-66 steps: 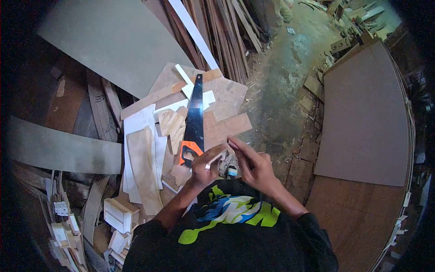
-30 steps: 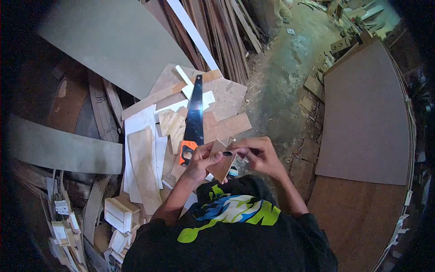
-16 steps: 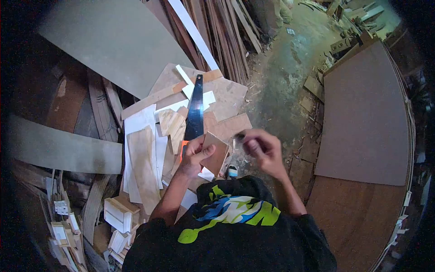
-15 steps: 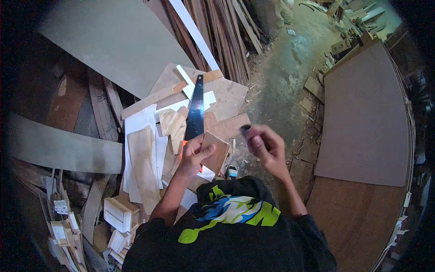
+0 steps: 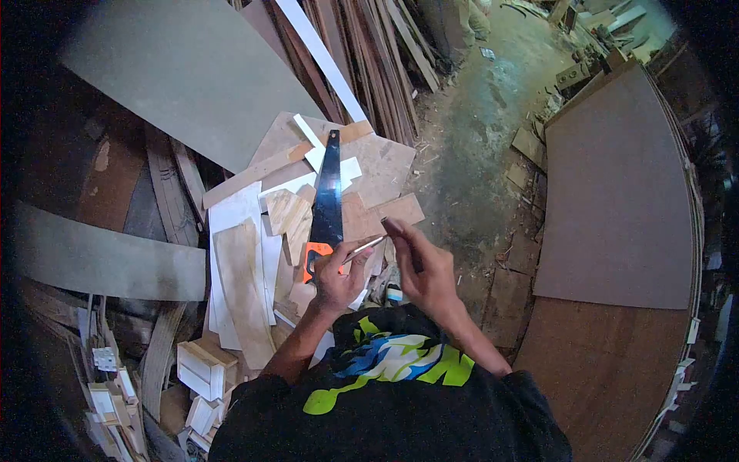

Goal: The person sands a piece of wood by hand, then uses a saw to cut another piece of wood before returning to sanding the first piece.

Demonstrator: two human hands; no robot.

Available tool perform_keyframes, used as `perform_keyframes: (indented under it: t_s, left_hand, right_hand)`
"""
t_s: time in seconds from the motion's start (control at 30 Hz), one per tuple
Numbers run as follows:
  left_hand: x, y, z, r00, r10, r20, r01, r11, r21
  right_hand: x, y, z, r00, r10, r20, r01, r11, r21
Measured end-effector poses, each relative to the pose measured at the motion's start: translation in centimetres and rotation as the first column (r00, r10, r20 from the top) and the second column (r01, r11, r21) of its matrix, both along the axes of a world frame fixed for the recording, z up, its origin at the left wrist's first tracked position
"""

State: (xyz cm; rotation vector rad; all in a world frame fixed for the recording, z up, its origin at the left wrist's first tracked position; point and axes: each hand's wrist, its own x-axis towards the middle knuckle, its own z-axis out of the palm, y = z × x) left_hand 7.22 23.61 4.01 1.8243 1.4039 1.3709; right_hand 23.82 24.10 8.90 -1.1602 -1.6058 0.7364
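Near mid-frame, a small board [image 5: 367, 247], slanting up rightward, was gripped by the left hand [image 5: 337, 283]. Beside its upper end, a dark scrap [image 5: 386, 222] was pinched by the right hand [image 5: 428, 279].

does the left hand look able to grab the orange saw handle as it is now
Probably not yet: the orange saw handle looks close by and partly exposed, but the left hand is gripping a thin wooden piece.

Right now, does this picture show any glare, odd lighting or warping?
Head view: pale sheen on the handsaw blade; greenish light on the far floor; corners black; the outer edge of the large greyish-brown sheet looks bowed, probably by the lens.
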Motion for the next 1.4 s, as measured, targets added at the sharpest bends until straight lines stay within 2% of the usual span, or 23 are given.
perform_keyframes:
  t_s: [0.03,0.13,0.17,0.3,0.4,0.5,0.6,0.67,0.7,0.83,0.93,1.0,1.07,1.1,1.17,1.2,1.23,1.33,1.37,1.4]
  left_hand:
    - [-0.1,0.0,-0.4,1.000,0.009,-0.017,-0.008,0.999,0.037]
    - [-0.2,0.0,-0.8,0.999,0.019,-0.051,-0.012,0.992,0.126]
    - [-0.1,0.0,-0.4,0.999,0.014,-0.051,-0.006,0.990,0.143]
    - [-0.2,0.0,-0.2,0.999,-0.012,-0.047,0.023,0.973,0.231]
    - [0.2,0.0,0.4,1.000,-0.020,-0.015,0.023,0.968,0.251]
    - [-0.1,-0.1,0.1,0.999,-0.034,0.005,0.032,0.965,0.260]
    - [0.2,-0.3,-0.2,0.998,-0.017,0.069,-0.006,0.948,0.317]
    - [-0.4,-1.2,-1.1,0.981,0.043,0.190,-0.050,0.998,0.033]
    - [-0.6,-1.5,-1.4,0.967,0.087,0.241,-0.061,0.991,-0.115]
    - [-0.1,-1.1,-1.7,0.938,0.177,0.298,-0.114,0.970,-0.216]
    - [-0.1,-0.8,-2.3,0.955,0.014,0.297,0.029,0.990,-0.138]
    - [-0.1,-1.2,-2.1,0.960,-0.073,0.269,0.109,0.987,-0.121]
    - [0.0,-1.4,-1.4,0.957,-0.160,0.243,0.190,0.976,-0.103]
    - [0.6,-1.7,0.0,0.894,-0.162,0.418,0.264,0.944,-0.197]
    - [0.1,-1.9,-0.8,0.907,-0.190,0.375,0.288,0.931,-0.225]
    - [0.1,-1.9,-0.6,0.913,-0.203,0.354,0.299,0.923,-0.241]
    - [0.6,-1.9,-0.2,0.933,-0.220,0.284,0.267,0.954,-0.138]
    - [1.5,-2.1,1.6,0.827,-0.211,0.521,0.378,0.894,-0.239]
    - [0.9,-1.9,-0.5,0.812,-0.217,0.542,0.406,0.877,-0.258]
    - [1.0,-1.9,0.1,0.783,-0.193,0.591,0.429,0.856,-0.288]
  right_hand:
    - [-0.3,-0.4,0.2,0.999,0.005,0.041,-0.005,1.000,0.010]
    - [-0.7,0.5,-0.6,0.999,-0.035,0.011,0.034,0.996,0.085]
    - [-0.5,0.5,-0.9,1.000,0.019,-0.019,-0.018,0.999,0.026]
    - [-0.9,-0.5,1.0,0.999,0.037,0.027,-0.034,0.995,-0.093]
    - [-0.9,-0.2,0.3,0.997,-0.019,0.074,0.020,1.000,-0.012]
    - [-1.0,0.0,0.2,1.000,0.007,0.000,-0.007,0.998,0.056]
    - [2.3,3.4,-3.7,0.979,-0.156,0.135,0.162,0.986,-0.040]
    - [4.5,4.7,-6.1,0.970,-0.222,0.098,0.232,0.967,-0.108]
    - [4.5,4.2,-3.7,0.984,-0.171,-0.044,0.155,0.955,-0.254]
    - [3.3,2.7,-2.3,0.962,-0.103,-0.253,0.020,0.951,-0.309]
    - [1.7,1.3,0.5,0.950,-0.010,-0.313,-0.114,0.920,-0.376]
    - [0.8,0.8,0.6,0.950,0.050,-0.307,-0.144,0.946,-0.290]
    - [0.6,0.7,0.3,0.942,0.080,-0.325,-0.177,0.944,-0.279]
    - [0.5,0.7,0.4,0.916,0.074,-0.394,-0.210,0.927,-0.312]
    - [0.4,0.6,0.7,0.849,0.052,-0.525,-0.279,0.888,-0.364]
    - [0.3,0.6,0.4,0.845,0.052,-0.532,-0.273,0.897,-0.347]
    - [0.1,0.7,-0.2,0.841,0.053,-0.538,-0.268,0.905,-0.329]
    - [-0.3,0.8,-1.3,0.827,0.045,-0.560,-0.260,0.915,-0.310]
    - [-0.3,0.7,-1.5,0.823,0.038,-0.567,-0.256,0.916,-0.309]
    - [-0.3,0.5,-1.5,0.819,0.038,-0.572,-0.266,0.909,-0.321]
